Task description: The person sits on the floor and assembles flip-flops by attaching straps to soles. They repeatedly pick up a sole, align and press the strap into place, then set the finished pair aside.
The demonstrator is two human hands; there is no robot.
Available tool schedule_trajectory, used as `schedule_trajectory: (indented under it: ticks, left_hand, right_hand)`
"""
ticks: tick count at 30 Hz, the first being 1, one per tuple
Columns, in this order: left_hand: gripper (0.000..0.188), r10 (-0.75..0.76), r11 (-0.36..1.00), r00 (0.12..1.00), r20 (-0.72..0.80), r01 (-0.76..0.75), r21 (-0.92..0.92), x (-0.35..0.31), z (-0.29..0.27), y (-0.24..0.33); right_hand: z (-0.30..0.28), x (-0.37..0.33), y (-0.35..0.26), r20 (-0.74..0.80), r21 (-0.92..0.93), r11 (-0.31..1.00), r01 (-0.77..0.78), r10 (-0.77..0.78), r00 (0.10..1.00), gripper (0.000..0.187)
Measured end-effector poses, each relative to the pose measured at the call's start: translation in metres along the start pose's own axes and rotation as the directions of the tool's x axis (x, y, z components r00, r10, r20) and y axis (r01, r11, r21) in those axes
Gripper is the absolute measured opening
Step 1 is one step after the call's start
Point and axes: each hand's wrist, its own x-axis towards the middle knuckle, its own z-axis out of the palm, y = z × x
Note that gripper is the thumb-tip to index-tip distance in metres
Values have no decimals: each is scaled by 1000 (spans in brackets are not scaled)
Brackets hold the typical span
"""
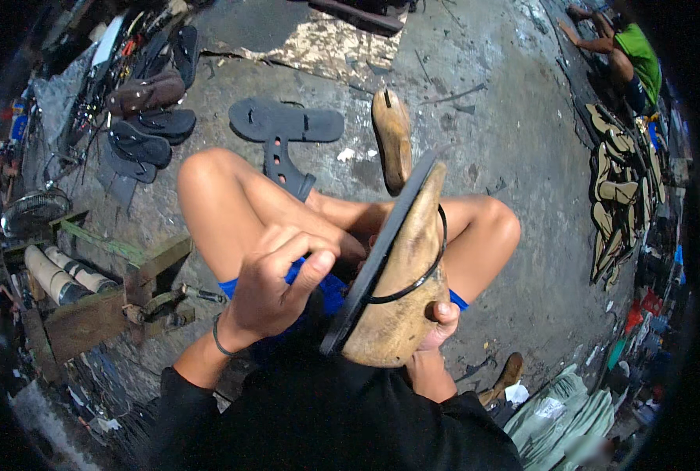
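Observation:
My right hand (442, 322) grips a worn wooden shoe last (393, 334) near its heel end, thumb showing on the near side and the other fingers hidden behind it. A dark flat sandal sole (381, 251) lies along the last's left face. Round the last loops a thin black strap (417, 286). My left hand (275, 282) is raised beside the sole, apart from it, with fingers curled and thumb close to the index finger; whatever it may hold is hidden. Beyond my crossed legs, a second wooden last (391, 141) rests on the floor.
A dark sole (287, 122) and a grey piece with oval holes (287, 169) lie ahead. Dark sandals (142, 149) are piled at left, near a wooden frame (91, 314). Tan sandals (617, 188) and a person in green (636, 59) are at right. Cloth (562, 412) lies lower right.

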Motion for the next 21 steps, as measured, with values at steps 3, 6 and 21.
schedule_trajectory:
  ticks: [3,6,21]
  left_hand:
    - [33,-124,931,956,264,204,-302,-23,21,-5]
    - [31,-97,852,940,327,248,-461,-45,39,-7]
    - [30,-206,457,811,548,575,-678,-100,20,1]
  right_hand:
    - [-1,-19,2,-27,36,999,38,-37,999,97]
    - [18,-37,3,-129,52,994,100,-92,987,89]
    - [6,-48,-9,-280,63,977,205,-180,943,85]
